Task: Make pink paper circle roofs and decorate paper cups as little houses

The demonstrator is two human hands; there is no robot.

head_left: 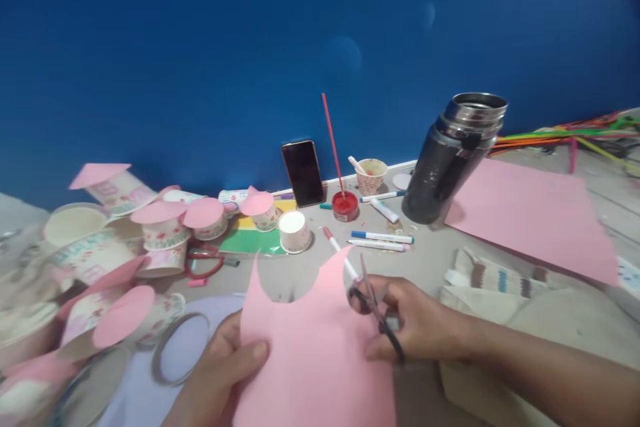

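L hand (230, 353) pinches the pink sheet (310, 353) by its left edge, btwn both hands, R hand (425, 317) grips scissors (371, 288) — blades too blurry to say if apart — so trimming's prob. in hand, next snip needing sheet steady & blades aligned w/ edge.

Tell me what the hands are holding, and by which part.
The left hand holds the notched pink sheet by its left edge, thumb on top; the right hand holds the scissors by their dark handles.
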